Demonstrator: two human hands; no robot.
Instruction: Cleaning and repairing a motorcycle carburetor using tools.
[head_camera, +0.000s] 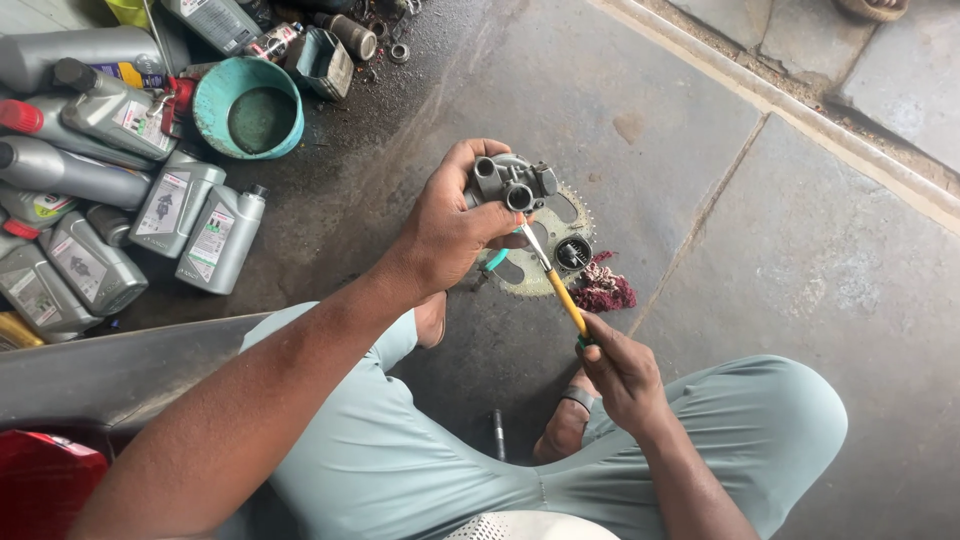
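Over on the far left we see a cluster of grey oil bottles (190, 215) lying and standing on the oil-stained stone floor (800, 260), and just beside them a teal plastic bowl (248, 108) with dark liquid in its bottom. A red container (40, 480) sits in the lower left corner. Moving in, our left hand (450, 225) is up over the floor, fingers wrapped tight around a small grey metal engine part (512, 183) with round ports, held up above everything else. Directly beneath it on the floor lies a toothed chain sprocket (555, 240), and touching its right edge is a dark red rag (603, 290). A yellow-handled screwdriver (555, 285) runs diagonally, its metal tip right up against the underside of the engine part, its handle going down and to the right. There our right hand (620, 370) is closed around the green end of that handle, gripping it firmly. Below, our knees in pale green trousers (740, 420) frame the scene, with a sandalled foot (565, 420) planted between them.
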